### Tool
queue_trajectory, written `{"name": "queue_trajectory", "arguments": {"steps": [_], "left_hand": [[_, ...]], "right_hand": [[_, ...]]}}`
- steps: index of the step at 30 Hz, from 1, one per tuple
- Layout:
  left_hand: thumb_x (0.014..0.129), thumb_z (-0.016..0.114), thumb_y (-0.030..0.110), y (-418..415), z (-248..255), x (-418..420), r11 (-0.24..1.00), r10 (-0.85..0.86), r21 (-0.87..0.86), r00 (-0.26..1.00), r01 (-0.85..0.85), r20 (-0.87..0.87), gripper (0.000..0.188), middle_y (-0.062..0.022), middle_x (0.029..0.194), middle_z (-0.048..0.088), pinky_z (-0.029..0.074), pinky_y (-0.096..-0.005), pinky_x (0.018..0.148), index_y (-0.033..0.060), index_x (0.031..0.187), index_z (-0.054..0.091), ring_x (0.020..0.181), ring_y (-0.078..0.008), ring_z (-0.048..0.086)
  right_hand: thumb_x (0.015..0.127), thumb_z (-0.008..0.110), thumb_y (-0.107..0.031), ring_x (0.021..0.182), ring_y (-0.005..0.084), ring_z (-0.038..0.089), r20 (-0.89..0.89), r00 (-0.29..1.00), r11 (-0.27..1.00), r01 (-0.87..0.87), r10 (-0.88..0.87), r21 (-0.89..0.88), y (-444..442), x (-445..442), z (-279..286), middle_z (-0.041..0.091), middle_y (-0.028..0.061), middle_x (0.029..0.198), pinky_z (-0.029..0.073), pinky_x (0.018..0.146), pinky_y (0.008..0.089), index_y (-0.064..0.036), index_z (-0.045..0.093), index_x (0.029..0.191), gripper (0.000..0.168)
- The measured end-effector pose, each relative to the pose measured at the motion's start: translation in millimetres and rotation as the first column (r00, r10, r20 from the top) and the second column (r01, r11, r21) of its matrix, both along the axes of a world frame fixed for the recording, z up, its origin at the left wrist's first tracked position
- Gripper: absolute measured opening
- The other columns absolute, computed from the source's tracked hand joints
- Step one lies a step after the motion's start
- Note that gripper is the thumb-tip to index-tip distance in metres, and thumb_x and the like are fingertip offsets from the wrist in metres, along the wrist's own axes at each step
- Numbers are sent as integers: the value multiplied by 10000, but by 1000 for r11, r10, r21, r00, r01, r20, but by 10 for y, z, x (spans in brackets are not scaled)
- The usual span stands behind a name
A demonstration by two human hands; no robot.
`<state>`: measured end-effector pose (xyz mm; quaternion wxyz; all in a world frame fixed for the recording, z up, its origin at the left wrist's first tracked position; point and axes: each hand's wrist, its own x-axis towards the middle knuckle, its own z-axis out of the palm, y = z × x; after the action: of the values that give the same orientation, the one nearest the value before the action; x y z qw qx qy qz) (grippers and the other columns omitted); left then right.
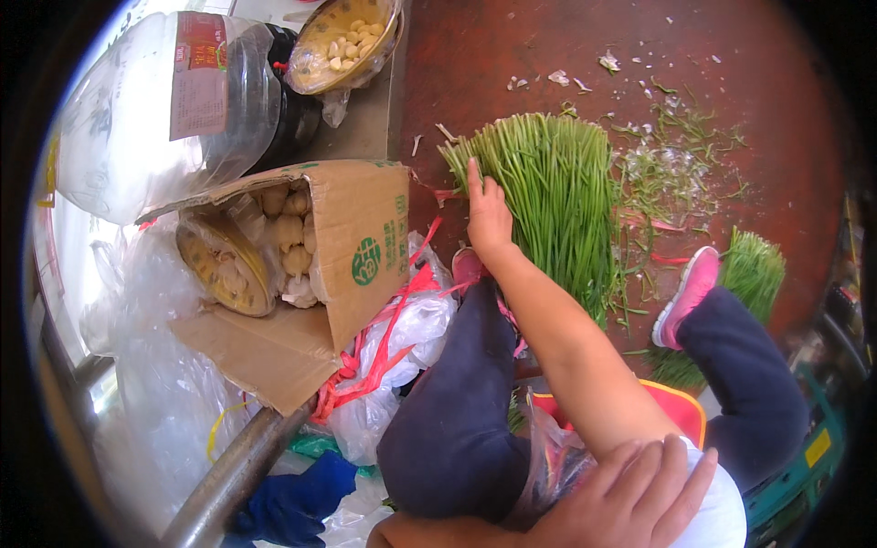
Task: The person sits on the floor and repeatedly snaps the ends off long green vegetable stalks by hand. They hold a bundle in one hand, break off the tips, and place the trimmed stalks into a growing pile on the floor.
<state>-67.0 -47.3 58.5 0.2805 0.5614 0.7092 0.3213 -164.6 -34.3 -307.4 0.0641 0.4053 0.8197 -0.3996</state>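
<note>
A large bundle of green chives (555, 198) lies on the reddish-brown floor before me, pale cut ends toward the top. My right hand (490, 219) touches its left edge near those ends, index finger stretched out and the other fingers partly bent; the thumb is hidden. My left hand (623, 493) lies across my right upper arm by the white sleeve (716, 500), fingers spread and holding nothing. Beyond my pink shoe (692, 288) lies a smaller chive bunch (757, 267). Trimmed leaves and white scraps (664, 171) litter the floor right of the large bundle.
At left, an open cardboard carton (366, 253) contains garlic bulbs (294, 233) and a bowl (264, 291). Behind it are a large plastic jug (137, 103) and a bowl of peeled cloves (353, 48). Red plastic ties (404, 301), plastic bags (164, 329) and a metal pipe (240, 479) lie nearer.
</note>
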Motion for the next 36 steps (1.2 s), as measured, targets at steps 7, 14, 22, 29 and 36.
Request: {"name": "queue_trajectory", "arguments": {"steps": [7,14,22,29,36], "left_hand": [[737,573,225,5,153,78,981,-146,-113,984,157,98,493,-168,988,538,432,-386,808,-31,1153,509,856,-262,544],[717,653,209,-13,-99,382,994,-107,-25,968,104,-228,375,-69,779,490,421,-327,666,20,1020,537,735,-218,521],[792,642,302,175,-219,282,973,226,13,949,-229,-218,549,-185,1134,515,405,-397,918,-1,1209,456,1077,-327,483],[893,399,550,424,-488,231,824,362,58,603,-563,711,719,-171,1288,423,302,-367,1016,-13,1333,318,1201,-249,407],[780,522,636,508,-600,607,998,-22,28,100,-64,995,784,-6,1119,536,404,-324,936,80,1308,359,1099,-126,486]], "right_hand": [[625,529,110,997,242,572,-305,672,642,331,-675,-692,424,715,170,571,146,1144,430,884,294,-47,370,1343,752],[604,506,88,816,186,575,-49,647,193,154,-761,-969,977,1769,1049,589,68,881,494,725,296,-5,518,1120,524],[610,593,-35,855,153,579,-286,679,315,-84,-676,-945,1325,2311,2218,605,53,969,488,758,287,-30,548,1120,512],[558,568,9,769,171,553,-446,696,322,-312,-563,-894,1474,2633,3258,560,71,886,465,718,296,4,514,1088,533],[663,592,10,889,174,587,-506,640,484,-230,-579,-844,1466,2704,3513,612,95,969,473,807,316,15,545,1081,420]]}}
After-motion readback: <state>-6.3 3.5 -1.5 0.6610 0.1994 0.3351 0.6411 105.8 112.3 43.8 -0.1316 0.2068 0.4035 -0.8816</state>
